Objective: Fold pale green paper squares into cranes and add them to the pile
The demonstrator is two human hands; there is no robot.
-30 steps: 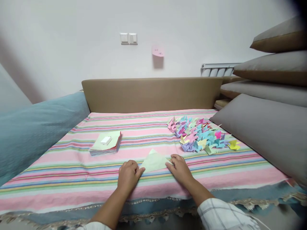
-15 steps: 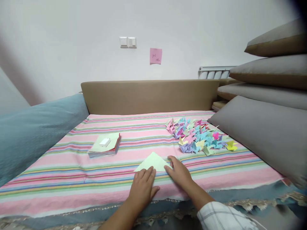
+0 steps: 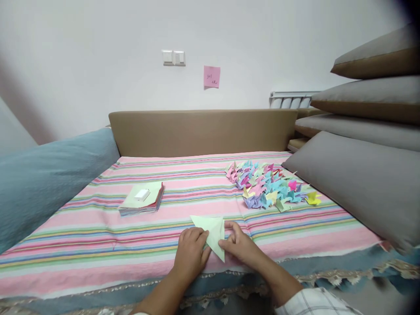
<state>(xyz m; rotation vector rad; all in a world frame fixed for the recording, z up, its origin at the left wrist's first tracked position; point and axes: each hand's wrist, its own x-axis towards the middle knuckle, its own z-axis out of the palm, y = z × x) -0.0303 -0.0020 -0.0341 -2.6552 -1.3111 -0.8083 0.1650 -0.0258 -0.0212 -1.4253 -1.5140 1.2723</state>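
A pale green sheet of paper (image 3: 213, 232), folded into a triangle, lies on the striped cloth between my hands, one corner pointing toward me. My left hand (image 3: 192, 247) has its fingers closed over the paper's left lower edge, thumb tucked near the fold. On the other side, my right hand (image 3: 239, 241) pinches the paper's right edge between thumb and fingers. The fingertips beneath the paper are hidden.
A stack of square paper (image 3: 138, 197) with a small white block (image 3: 142, 195) on top lies to the left. Several colourful folded paper cranes (image 3: 269, 186) are heaped at the right. Grey cushions (image 3: 354, 175) are piled at the right edge.
The paper has turned, so its peak no longer points away and a corner now points toward me. My right hand has shifted slightly down and grips its right edge.
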